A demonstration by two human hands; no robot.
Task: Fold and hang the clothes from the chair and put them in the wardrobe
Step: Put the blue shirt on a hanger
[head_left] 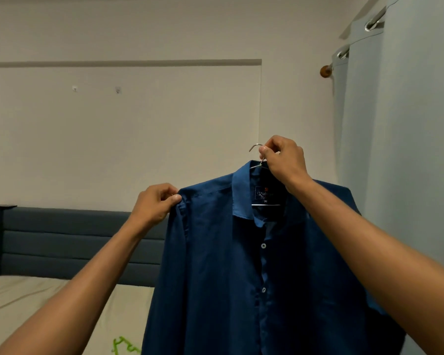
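A dark blue button-up shirt hangs in front of me on a thin metal hanger, its collar and size label showing. My right hand holds the hanger by the neck just under the hook, lifting the shirt. My left hand pinches the shirt's left shoulder seam at the sleeve top. The shirt's lower part runs out of the frame's bottom edge. The chair and the wardrobe are out of view.
A bed with a beige sheet and a grey-blue padded headboard lies at lower left. A pale curtain on a rod hangs at the right. A cream wall with two small hooks fills the background.
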